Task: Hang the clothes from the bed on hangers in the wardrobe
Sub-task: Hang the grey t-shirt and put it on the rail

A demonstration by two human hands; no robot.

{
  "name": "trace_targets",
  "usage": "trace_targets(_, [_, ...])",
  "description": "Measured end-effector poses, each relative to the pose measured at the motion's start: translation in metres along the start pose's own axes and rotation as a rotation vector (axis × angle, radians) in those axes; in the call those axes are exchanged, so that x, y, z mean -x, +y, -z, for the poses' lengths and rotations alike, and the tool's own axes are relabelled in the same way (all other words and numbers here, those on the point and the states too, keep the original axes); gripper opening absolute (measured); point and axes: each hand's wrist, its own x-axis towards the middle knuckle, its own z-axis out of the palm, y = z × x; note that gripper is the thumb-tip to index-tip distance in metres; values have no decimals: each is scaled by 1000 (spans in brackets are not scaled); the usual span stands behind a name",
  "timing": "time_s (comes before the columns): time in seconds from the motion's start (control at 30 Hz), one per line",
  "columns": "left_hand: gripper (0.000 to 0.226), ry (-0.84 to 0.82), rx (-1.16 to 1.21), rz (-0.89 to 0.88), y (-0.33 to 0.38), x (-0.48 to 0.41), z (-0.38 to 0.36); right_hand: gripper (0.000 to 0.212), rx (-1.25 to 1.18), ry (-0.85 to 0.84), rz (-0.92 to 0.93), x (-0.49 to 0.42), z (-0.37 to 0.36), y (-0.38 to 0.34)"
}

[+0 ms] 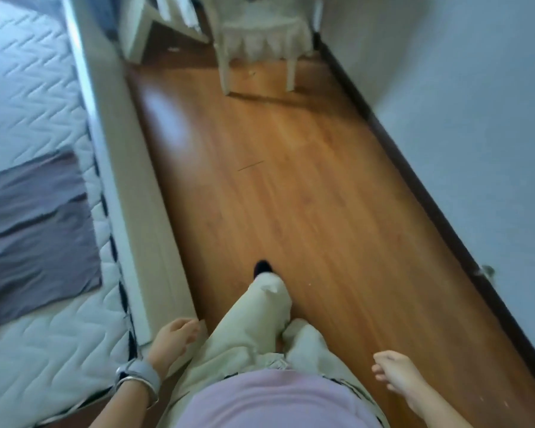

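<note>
A grey-purple garment [34, 223] lies flat on the white quilted bed [28, 88] at the left. My left hand [173, 338], with a watch on its wrist, hangs beside my leg near the bed's white frame [127, 193], fingers loosely curled, holding nothing. Low on the right, my right hand [399, 375] is held over the floor, fingers loose and empty. No wardrobe or hangers are in view.
A wooden floor [291, 196] runs ahead between the bed and a pale wall [460, 118] with a dark skirting board. A white stool with a lace cover [260, 41] stands at the far end, a white furniture leg [136, 32] to its left.
</note>
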Motion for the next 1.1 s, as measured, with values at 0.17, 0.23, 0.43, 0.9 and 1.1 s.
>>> trace_targets(0.17, [21, -2, 96, 256, 8, -31, 22, 16, 95, -48, 278, -27, -3, -165])
trace_targets(0.23, [20, -2, 116, 270, 31, -51, 31, 15, 96, -44, 340, -29, -10, -233])
trace_targets(0.43, [19, 58, 349, 163, 143, -117, 77, 17, 218, -59, 440, -27, -29, -391])
trace_targets(0.9, [17, 208, 773, 394, 264, -202, 129, 17, 799, -128, 361, -65, -61, -677])
trace_targets(1.1, [15, 355, 1053, 427, 309, -202, 141, 15, 888, -113, 563, -52, -138, -837])
